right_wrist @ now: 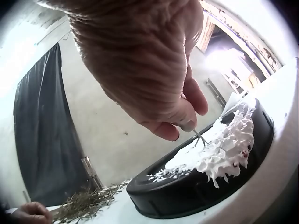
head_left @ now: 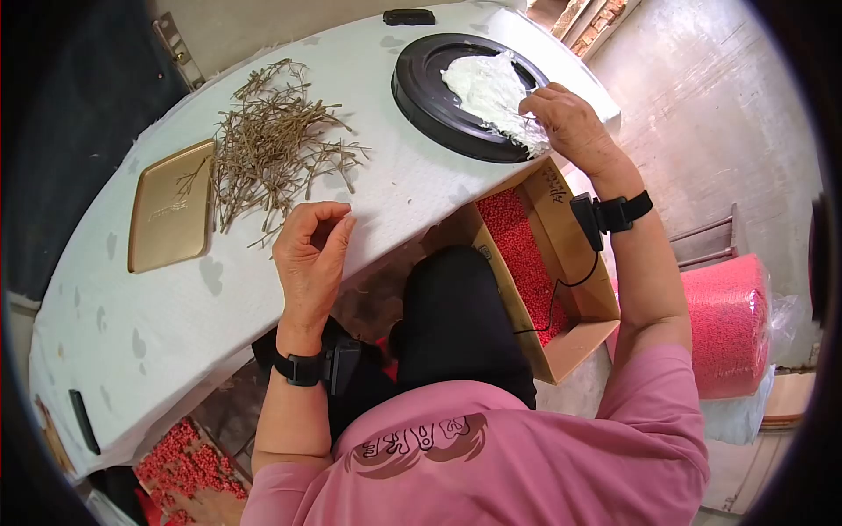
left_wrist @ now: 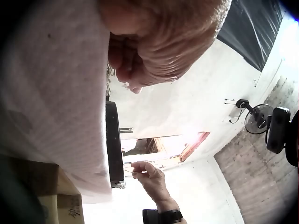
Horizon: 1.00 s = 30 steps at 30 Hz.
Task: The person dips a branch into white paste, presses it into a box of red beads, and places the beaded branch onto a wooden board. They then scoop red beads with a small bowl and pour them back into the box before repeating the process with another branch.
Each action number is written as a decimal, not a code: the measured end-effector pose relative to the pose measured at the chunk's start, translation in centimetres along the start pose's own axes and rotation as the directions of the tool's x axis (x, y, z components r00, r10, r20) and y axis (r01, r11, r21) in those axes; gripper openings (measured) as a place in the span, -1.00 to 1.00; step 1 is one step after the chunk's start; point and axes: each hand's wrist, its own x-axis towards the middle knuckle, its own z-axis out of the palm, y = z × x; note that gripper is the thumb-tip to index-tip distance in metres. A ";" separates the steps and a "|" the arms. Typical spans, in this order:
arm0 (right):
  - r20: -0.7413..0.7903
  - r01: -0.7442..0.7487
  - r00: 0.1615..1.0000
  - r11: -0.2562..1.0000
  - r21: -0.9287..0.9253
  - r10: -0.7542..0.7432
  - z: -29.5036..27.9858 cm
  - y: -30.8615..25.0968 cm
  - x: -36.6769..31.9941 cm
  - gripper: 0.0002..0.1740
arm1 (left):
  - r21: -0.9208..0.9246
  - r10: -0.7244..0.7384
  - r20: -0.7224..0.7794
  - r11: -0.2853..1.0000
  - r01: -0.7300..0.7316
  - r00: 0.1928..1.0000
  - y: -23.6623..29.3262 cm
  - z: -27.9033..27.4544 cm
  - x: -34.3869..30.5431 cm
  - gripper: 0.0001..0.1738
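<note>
Between thumb and fingertips, my right hand pinches a thin branched twig. The twig's lower end meets the white paste, which is spread in a black round tray. My left hand is over the table's near edge, fingers loosely curled, with nothing visible in its grasp. Just beyond it lies a pile of dry brown twigs.
A gold tray lies left of the twigs on the cloth-covered table. Below the table's edge stands a cardboard box of red beads. Red beads also lie at lower left; a wrapped red bundle stands at right.
</note>
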 end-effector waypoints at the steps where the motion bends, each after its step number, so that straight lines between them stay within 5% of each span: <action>1: 0.016 -0.013 1.000 1.000 0.005 0.013 -0.1 0.0 0.0 -0.72 | 0.005 0.005 0.011 1.000 -0.005 1.000 0.0 0.0 0.0 -0.85; 5: 0.037 -0.039 0.998 0.999 -0.020 0.040 -1.1 -0.6 0.1 -0.72 | -0.017 -0.006 0.018 1.000 0.007 1.000 -0.1 -0.1 -0.1 -0.85; 11: -0.145 -0.090 0.986 0.995 -0.033 0.084 -2.0 -0.3 -0.5 -0.80 | 0.000 0.003 0.005 1.000 -0.003 1.000 0.0 0.0 0.0 -0.86; 13: -0.247 -0.233 0.923 0.939 0.255 0.296 -1.6 -0.2 -0.8 -0.79 | 0.016 0.009 -0.004 1.000 -0.009 1.000 0.0 0.0 0.0 -0.87; 15: -0.173 -0.385 0.807 0.725 0.572 0.565 0.0 0.2 -1.6 -0.79 | 0.020 0.011 -0.009 1.000 -0.010 1.000 -0.1 0.0 0.0 -0.87; 17: 0.110 -0.512 0.623 0.298 0.806 0.774 2.5 0.9 -2.8 -0.78 | 0.016 0.007 -0.009 1.000 -0.007 1.000 -0.2 0.0 0.0 -0.88; 18: 0.134 -0.576 0.589 0.297 0.762 0.797 2.7 0.6 -3.1 -0.79 | 0.019 0.007 -0.010 1.000 -0.006 1.000 -0.3 0.0 0.0 -0.88; 22: -0.026 -0.611 0.744 0.695 0.379 0.668 2.9 1.3 -5.2 -0.82 | 0.028 0.014 -0.013 1.000 -0.014 1.000 -0.7 -0.1 0.1 -0.88; 25: 0.029 -0.624 0.766 0.731 0.276 0.642 1.8 1.1 -5.6 -0.83 | 0.033 0.019 -0.014 0.999 -0.018 1.000 -0.7 0.0 0.1 -0.88; 30: -0.142 -0.570 0.733 0.714 0.406 0.666 0.5 0.6 -6.0 -0.87 | 0.003 0.004 -0.011 1.000 -0.004 1.000 -0.6 0.0 0.0 -0.87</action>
